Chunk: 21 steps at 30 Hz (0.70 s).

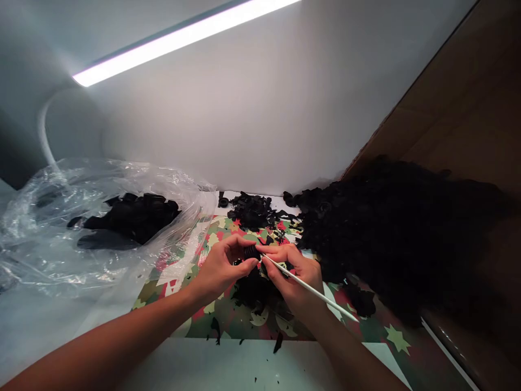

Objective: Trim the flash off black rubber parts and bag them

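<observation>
Between thumb and fingers, my left hand (226, 266) grips a small black ribbed part (252, 252), round in outline. My right hand (295, 274) is closed on a thin white stick (313, 291), whose upper end meets or nearly meets the part's right side. The stick slants down to the right across the hand. Fingertips of both hands come close together around the part. Under them lies a heap of black scraps (256, 293) on a colourful patterned sheet (220, 323). What the stick's tip touches is too small to make out.
A clear plastic bag (134, 171) holding black ribbed parts (142, 217) lies at left. A large black pile (391, 228) fills the right side against cardboard (448, 108). More black scraps (252, 210) lie behind the hands. A bright tube lamp (183, 42) hangs overhead.
</observation>
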Motion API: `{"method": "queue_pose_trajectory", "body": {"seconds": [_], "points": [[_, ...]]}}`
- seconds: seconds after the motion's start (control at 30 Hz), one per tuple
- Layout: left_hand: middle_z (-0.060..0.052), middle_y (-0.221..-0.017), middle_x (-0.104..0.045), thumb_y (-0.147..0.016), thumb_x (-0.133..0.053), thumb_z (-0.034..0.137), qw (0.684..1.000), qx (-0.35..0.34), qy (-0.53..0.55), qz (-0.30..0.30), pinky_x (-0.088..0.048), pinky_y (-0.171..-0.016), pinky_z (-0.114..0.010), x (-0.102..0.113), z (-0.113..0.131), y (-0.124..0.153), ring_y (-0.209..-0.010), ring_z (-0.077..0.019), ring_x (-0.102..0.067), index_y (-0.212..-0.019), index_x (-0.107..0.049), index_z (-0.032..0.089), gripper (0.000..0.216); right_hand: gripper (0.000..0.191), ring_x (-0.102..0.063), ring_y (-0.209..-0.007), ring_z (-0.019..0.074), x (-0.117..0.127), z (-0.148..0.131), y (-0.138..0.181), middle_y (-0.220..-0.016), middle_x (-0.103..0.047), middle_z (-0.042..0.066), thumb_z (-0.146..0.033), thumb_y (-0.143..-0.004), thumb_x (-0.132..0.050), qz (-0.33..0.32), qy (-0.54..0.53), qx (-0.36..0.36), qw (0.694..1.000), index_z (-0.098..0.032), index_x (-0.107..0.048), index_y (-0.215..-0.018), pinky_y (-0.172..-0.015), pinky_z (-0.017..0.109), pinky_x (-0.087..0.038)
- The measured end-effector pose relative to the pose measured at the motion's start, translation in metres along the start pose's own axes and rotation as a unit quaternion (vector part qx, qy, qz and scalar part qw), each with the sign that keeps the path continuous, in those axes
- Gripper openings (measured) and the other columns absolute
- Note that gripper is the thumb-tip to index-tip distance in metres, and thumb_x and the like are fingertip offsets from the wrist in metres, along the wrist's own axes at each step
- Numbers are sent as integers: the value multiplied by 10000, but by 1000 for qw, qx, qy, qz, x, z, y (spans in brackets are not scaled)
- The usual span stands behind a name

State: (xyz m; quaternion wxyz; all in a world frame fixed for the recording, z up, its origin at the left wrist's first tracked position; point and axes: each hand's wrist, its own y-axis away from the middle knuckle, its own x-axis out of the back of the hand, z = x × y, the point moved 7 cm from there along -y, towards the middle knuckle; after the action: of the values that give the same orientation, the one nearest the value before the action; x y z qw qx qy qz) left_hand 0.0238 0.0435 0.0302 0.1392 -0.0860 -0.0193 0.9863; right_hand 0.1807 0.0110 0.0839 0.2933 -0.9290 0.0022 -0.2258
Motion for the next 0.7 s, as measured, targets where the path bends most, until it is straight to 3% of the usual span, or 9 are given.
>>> {"method": "queue_pose_trajectory", "body": {"seconds": [0.3,0.5,0.7], "points": [[-28,-838,-699,-798,-763,236,997,-27,-69,8,-520,-742,-264,0,5,1,-796,-154,-635,-962,-679,159,199,142,-726,-883,216,-8,-6,6,-1051,-804,21,-174,-928,-647,7,58,50,997,-249,-631,-808,-848,390,-534],[-39,-916,-714,-785,-771,222,993,-54,-105,22,-528,-787,-287,0,11,6,-858,-179,-662,-965,-674,178,209,158,-709,-839,204,-11,-14,9,-1050,-797,24,-138,-971,-569,26,104,107,988,-259,-642,-901,-835,391,-510],[-35,-912,-677,-777,-795,227,992,-84,-90,11,-523,-819,-285,-3,16,9,-875,-176,-644,-949,-653,181,228,129,-709,-890,215,-1,4,3,-1053,-796,22,-233,-983,-593,46,104,27,993,-259,-644,-867,-869,382,-521]]}}
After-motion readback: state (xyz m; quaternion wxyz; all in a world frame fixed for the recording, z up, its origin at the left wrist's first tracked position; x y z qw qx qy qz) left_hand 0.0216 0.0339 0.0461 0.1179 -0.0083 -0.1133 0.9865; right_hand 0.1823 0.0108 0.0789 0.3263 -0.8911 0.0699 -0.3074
